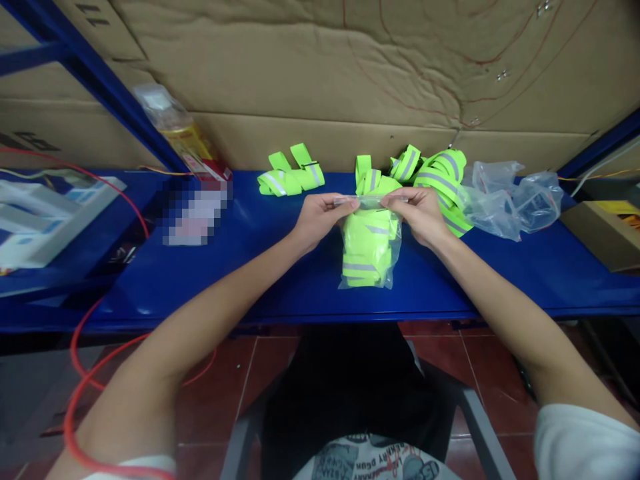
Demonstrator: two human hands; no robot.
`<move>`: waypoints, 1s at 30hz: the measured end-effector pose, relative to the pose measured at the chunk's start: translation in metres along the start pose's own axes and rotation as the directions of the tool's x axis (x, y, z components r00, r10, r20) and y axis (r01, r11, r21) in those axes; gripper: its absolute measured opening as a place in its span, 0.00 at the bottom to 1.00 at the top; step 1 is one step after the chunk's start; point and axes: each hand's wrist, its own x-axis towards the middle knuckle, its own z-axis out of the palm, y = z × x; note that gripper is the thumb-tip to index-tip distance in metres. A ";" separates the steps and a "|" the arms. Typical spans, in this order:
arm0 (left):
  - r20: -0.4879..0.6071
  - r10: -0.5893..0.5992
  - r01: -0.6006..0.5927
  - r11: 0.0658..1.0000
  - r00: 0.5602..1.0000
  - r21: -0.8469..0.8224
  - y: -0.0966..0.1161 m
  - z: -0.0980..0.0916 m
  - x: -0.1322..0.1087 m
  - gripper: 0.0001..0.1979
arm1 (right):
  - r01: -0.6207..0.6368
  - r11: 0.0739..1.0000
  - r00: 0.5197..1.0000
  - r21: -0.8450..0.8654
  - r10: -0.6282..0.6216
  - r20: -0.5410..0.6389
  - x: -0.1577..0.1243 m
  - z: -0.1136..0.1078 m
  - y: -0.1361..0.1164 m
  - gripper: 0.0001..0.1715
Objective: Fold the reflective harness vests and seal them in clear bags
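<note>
A clear plastic bag hangs upright above the blue shelf, with a folded neon-yellow reflective strap inside it. My left hand pinches the left end of the bag's top edge between thumb and fingers. At the right end of the same edge, my right hand holds on with a matching pinch. Behind the bag lie more neon reflective straps in a loose pile, partly hidden by my right hand. Another folded strap rests apart, farther left.
Several crumpled clear bags lie right of the straps, near a cardboard box. A bottle stands at the back left. Cardboard lines the rear of the blue shelf. A red hose loops at the left.
</note>
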 end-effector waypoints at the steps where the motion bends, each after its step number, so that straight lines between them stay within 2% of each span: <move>1: -0.007 0.014 -0.014 1.000 1.000 0.020 0.000 0.000 -0.001 0.17 | -0.029 1.000 0.999 -0.005 0.029 0.014 -0.001 0.001 -0.001 0.11; 4: -0.035 0.029 -0.028 0.998 0.999 0.048 0.001 0.002 -0.003 0.15 | -0.090 0.996 0.994 -0.021 0.091 0.062 -0.002 0.003 -0.003 0.14; 12: -0.023 0.030 -0.028 0.998 0.999 0.059 -0.002 0.003 -0.003 0.12 | -0.023 0.997 0.996 -0.080 0.030 0.084 0.001 -0.002 -0.001 0.15; 16: 0.009 0.088 -0.088 0.994 0.996 0.063 -0.001 0.004 -0.004 0.11 | -0.048 0.998 0.994 -0.037 0.052 0.099 -0.002 0.000 -0.004 0.14; 20: 0.024 0.099 -0.100 0.992 0.995 0.072 0.000 0.005 -0.006 0.11 | -0.079 0.997 0.985 -0.025 0.082 0.152 -0.004 0.001 -0.008 0.16; 25: 0.019 0.039 -0.040 0.997 0.999 0.070 -0.001 0.005 -0.005 0.13 | -0.053 0.998 0.984 -0.034 0.058 0.169 -0.002 -0.002 -0.005 0.15; 30: 0.061 0.053 -0.059 0.993 0.997 0.103 0.000 0.005 -0.007 0.13 | -0.153 0.983 0.971 -0.106 0.169 0.169 0.001 -0.007 -0.001 0.20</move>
